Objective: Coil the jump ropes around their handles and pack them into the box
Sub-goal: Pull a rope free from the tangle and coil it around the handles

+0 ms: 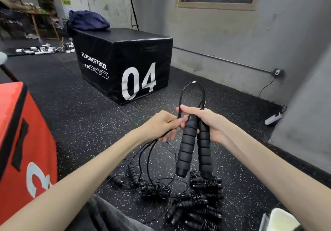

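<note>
A red box [26, 141] stands at the far left. The left hand [162, 126] pinches the black cord [194, 87], which loops up and over to the right hand [206, 121] — that one is clamped round the tops of two foam handles [188, 144] hanging side by side. Below them, on the speckled floor [80, 116], lie coiled ropes [195, 207] and one loose rope [132, 173]. Behind stands a black box [125, 60].

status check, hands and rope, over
Right hand grips both handles. Left hand pinches the rope. Not wound yet. Nothing in the way.
</note>
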